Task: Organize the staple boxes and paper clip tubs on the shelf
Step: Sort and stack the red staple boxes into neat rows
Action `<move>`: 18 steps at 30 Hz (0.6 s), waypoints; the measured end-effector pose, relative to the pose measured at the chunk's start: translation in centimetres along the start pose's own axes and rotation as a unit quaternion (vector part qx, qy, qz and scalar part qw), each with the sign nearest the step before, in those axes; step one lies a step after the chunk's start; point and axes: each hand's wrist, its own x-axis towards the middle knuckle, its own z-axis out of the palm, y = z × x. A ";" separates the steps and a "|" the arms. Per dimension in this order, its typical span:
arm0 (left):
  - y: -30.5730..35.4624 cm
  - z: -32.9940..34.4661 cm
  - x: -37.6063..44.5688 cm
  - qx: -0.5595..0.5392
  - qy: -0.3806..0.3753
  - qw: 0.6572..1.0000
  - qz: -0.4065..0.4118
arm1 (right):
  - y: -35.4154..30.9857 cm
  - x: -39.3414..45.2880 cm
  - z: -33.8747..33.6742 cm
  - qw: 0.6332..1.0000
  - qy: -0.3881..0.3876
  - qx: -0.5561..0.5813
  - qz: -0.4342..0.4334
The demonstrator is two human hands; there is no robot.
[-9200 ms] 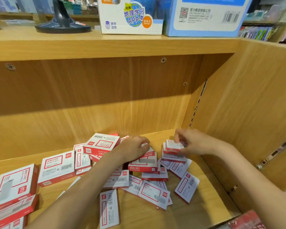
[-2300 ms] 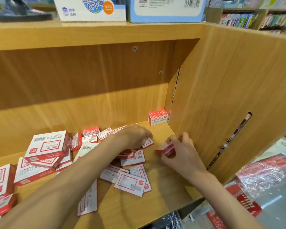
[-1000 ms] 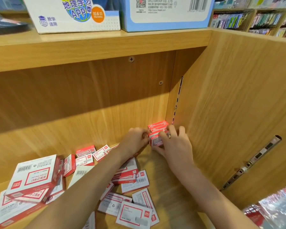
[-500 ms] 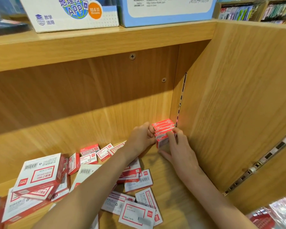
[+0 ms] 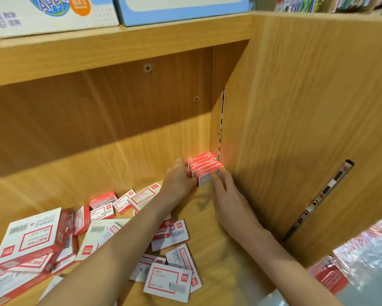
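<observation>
Since the view of half a second ago, the small row of staple boxes (image 5: 204, 167) in the back right corner has closed up: the front box now stands flush with the ones behind it, and both hands have settled against the row rather than carrying anything to it. The left hand (image 5: 180, 180) presses its curled fingers against the row's left end; whether they pinch a box or merely push, I cannot tell. The right hand (image 5: 226, 193) lies flat and open on the shelf board (image 5: 225, 252), its fingertips (image 5: 216, 173) touching the face of the front box, with nothing clasped in it.

The row stands on edge against the side panel (image 5: 296, 129), close to the back panel. Everything else waits loose: a scatter of small staple boxes (image 5: 141, 198) lying flat near the left forearm, more of them (image 5: 168, 281) towards the front edge, and larger cartons (image 5: 31, 241) tumbled at the left. No paper clip tubs show here.

These little boxes look stiff card with a dense metal filling, so each is likely heavier than its size suggests, and the glossy faces may slide. A pinch across the two narrow long edges should serve best, taking several at once squeezed end to end, since a standing row would topple easily if nudged sideways.
</observation>
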 end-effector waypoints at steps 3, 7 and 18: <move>0.0 0.1 0.0 -0.003 -0.008 1.000 -0.011 | 0.9 -0.5 0.1 0.999 -0.028 0.032 -0.004; -0.2 -0.6 -0.4 0.002 0.000 1.000 0.004 | 1.3 -0.6 0.2 0.998 -0.047 0.020 -0.031; 1.2 -0.8 -1.6 -0.109 -0.005 0.992 -0.056 | 1.5 -0.7 0.1 0.994 -0.067 0.066 -0.049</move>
